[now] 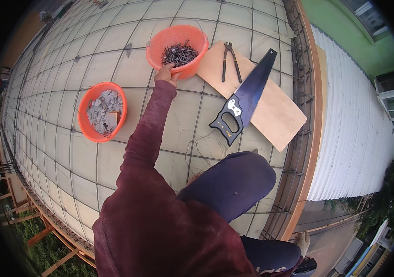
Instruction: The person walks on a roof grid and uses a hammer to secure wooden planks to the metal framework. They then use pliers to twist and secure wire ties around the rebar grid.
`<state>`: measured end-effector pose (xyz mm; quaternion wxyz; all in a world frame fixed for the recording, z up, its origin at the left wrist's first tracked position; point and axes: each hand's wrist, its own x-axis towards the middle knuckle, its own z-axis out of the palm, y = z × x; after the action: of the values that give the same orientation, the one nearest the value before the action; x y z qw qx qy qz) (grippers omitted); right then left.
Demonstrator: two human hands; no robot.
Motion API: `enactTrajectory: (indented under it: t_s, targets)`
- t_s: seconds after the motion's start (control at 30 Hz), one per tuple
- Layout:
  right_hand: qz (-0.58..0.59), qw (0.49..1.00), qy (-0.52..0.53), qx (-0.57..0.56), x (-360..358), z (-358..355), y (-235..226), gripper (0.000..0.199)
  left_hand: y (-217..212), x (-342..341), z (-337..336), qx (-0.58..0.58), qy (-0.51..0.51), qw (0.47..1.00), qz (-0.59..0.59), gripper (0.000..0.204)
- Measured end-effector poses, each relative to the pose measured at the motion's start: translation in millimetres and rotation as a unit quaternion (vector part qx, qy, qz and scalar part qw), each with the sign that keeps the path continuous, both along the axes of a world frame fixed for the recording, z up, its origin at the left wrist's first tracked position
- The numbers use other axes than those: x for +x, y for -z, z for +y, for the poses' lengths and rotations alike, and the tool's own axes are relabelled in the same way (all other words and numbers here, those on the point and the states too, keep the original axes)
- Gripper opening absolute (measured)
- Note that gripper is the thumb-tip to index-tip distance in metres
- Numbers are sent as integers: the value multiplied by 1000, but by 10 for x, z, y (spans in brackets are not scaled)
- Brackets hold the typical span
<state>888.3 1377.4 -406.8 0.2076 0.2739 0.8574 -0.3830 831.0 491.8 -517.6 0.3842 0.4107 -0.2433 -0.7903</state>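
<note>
A: Nails, a dark tangled heap of them (179,54), fill the round orange plastic bucket (197,39) that sits on the pale formwork deck crossed by a grid of steel rebar (58,152). The left hand (165,74) rests on the bucket's near rim, fingers curled over it towards the heap.

B: Is that hand gripping anything?

A: It seems closed on the rim, perhaps pinching a nail or two; the view does not settle that. The right hand cannot be made out; the maroon sleeve and a bent knee hide that side.

B: What could go wrong?

A: The points could prick the bare fingers, and a pull on the rim could tip the bucket and scatter nails through the grid. The deck edge is also near, above a drop.

B: Which way do the nails lie?

A: Every way; the heap has no common axis. The black-handled handsaw (245,99) beside it does: its long axis runs diagonally across the plywood sheet (280,115), tip pointing away and right, handle nearest the person.
</note>
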Motion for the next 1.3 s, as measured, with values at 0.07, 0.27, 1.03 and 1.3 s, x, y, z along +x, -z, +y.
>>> enactTrajectory:
  t_s: [0.07,0.27,1.03,1.3]
  targets:
    - [-4,999,0,-38,-57,46,43,56,176,335,136,37,-12,999,4,28]
    - [-58,997,0,-58,-210,-284,71,48,55,721,536,-155,-58,963,-214,55]
    - [-119,989,75,34,609,-1207,-1354,48,12,-230,-1019,-530,326,495,-607,23]
    - [-162,961,-80,211,961,-137,-1277,44,443,-435,-933,-594,280,460,-598,19]
